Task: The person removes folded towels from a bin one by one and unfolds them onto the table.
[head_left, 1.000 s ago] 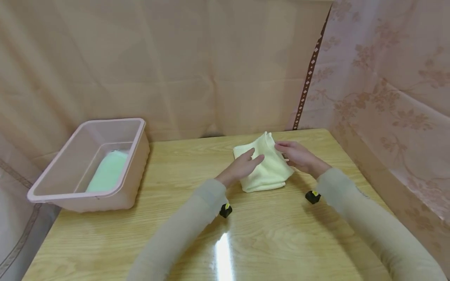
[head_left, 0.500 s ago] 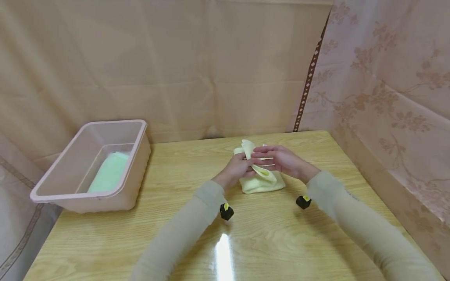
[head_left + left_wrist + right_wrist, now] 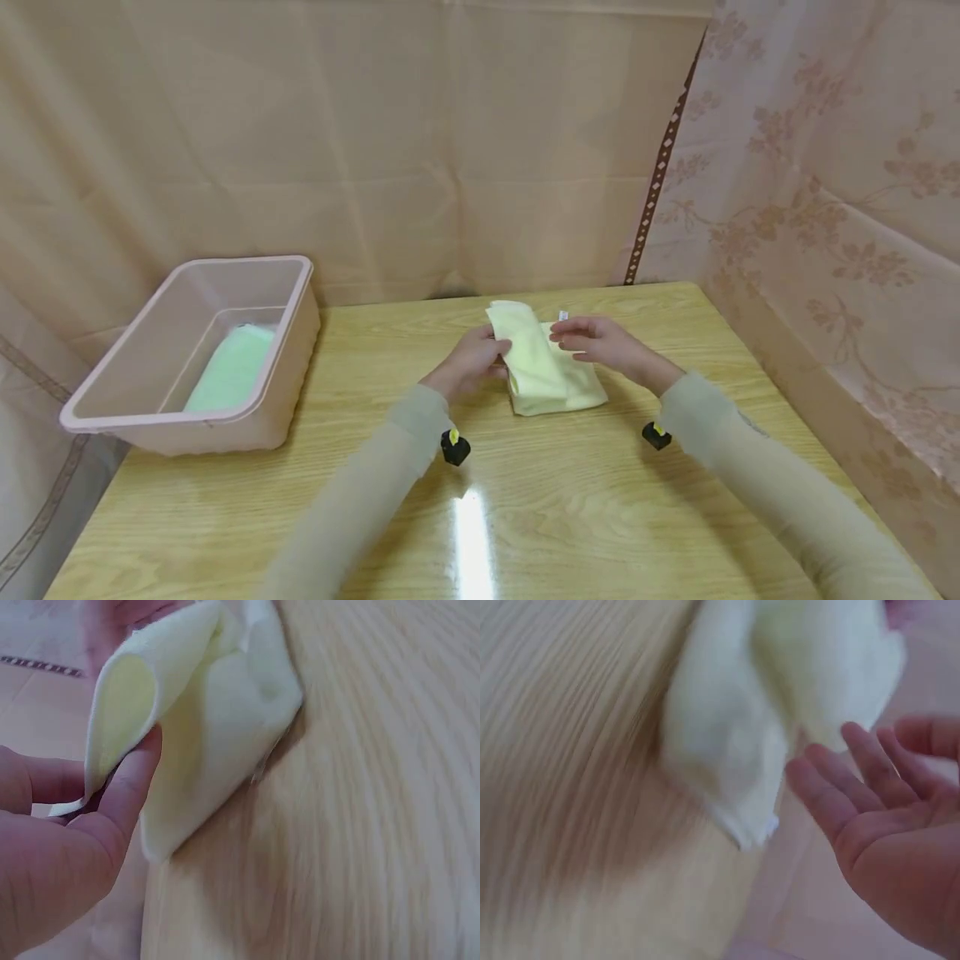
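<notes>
A pale yellow cloth (image 3: pixel 536 367) lies partly folded on the table, its left flap lifted and curling over. My left hand (image 3: pixel 471 357) pinches the edge of that flap between thumb and fingers. In the left wrist view the cloth (image 3: pixel 217 727) bends into a loop above the left hand (image 3: pixel 67 847). My right hand (image 3: pixel 603 343) hovers at the cloth's right side with fingers loosely extended and nothing in them. The right wrist view shows the right hand (image 3: pixel 900 817) palm up, fingertips close to the cloth (image 3: pixel 727 735). A small white tag (image 3: pixel 563 316) sticks out at the back edge.
At the left of the wooden table (image 3: pixel 375 467) stands a pink plastic basin (image 3: pixel 281 400) with a folded mint-green cloth (image 3: pixel 232 367) inside. A beige curtain (image 3: pixel 390 150) hangs behind the table, and a floral curtain (image 3: pixel 840 208) lines the right side.
The cloth's right flap has been carried over to the left and now lies across the folded part. The left hand has taken the flap's edge; the right hand has let go and drawn slightly back.
</notes>
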A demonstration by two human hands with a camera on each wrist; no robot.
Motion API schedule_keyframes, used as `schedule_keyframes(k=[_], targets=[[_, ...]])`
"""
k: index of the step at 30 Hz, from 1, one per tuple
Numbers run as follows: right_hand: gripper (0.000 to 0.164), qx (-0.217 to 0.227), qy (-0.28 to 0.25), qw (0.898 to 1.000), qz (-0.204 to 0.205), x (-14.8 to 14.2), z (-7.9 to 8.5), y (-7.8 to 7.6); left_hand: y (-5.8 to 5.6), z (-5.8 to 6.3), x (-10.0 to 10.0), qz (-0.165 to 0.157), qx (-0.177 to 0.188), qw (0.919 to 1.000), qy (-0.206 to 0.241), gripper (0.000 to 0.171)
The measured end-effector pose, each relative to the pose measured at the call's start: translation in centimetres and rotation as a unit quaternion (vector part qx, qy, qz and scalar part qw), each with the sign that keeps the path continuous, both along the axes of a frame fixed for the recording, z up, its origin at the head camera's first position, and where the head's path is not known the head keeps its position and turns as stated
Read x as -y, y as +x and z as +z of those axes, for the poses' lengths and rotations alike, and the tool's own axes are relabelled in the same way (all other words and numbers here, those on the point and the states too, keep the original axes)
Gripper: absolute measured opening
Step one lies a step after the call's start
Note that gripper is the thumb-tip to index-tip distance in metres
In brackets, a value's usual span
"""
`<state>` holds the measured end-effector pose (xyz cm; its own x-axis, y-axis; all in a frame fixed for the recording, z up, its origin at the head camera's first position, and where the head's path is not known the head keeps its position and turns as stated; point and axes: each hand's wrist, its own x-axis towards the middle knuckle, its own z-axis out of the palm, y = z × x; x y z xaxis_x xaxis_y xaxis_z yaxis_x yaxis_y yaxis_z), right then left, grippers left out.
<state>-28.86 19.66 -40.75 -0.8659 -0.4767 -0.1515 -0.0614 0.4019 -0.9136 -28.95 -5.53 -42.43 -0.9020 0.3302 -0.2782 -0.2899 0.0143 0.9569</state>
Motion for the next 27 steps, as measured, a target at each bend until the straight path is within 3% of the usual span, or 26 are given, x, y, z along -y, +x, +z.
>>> schedule_keyframes(k=[2, 4, 7, 11, 16, 21, 24, 27], targets=[[0.044, -0.061, 0.097, 0.992, 0.043, -0.4, -0.4, 0.2, -0.2, 0.1, 1.2, -0.008, -0.006, 0.9999, -0.002, 0.034], [0.049, -0.093, 0.173, 0.976, 0.095, -0.7, -0.8, 0.6, -0.3, 0.2, 2.6, -0.01, -0.015, 0.9998, -0.012, 0.036], [0.059, -0.084, 0.233, 0.955, 0.167, -1.1, -1.3, 1.2, -0.6, 0.3, 4.6, -0.001, -0.013, 0.9996, -0.023, 0.04], [0.067, -0.054, 0.267, 0.937, 0.219, -1.4, -1.5, 1.4, -0.7, 0.3, 7.3, 0.022, 0.009, 0.9987, -0.046, 0.043], [0.068, -0.048, 0.298, 0.929, 0.214, -2.2, -1.0, 0.9, -1.1, 0.2, 9.7, 0.041, 0.017, 0.996, -0.078, 0.048], [0.069, -0.051, 0.312, 0.931, 0.185, -2.4, -1.4, 0.6, -1.4, -1.2, 11.0, 0.067, 0.022, 0.9936, -0.089, 0.05], [0.075, -0.073, 0.362, 0.914, 0.17, -2.2, -2.2, 0.8, -1.3, -2.2, 11.3, 0.079, 0.023, 0.9912, -0.104, 0.051], [0.081, -0.099, 0.426, 0.885, 0.157, -1.9, -2.8, 1.1, -1.3, -2.8, 11.3, 0.074, 0.003, 0.9895, -0.124, 0.055]])
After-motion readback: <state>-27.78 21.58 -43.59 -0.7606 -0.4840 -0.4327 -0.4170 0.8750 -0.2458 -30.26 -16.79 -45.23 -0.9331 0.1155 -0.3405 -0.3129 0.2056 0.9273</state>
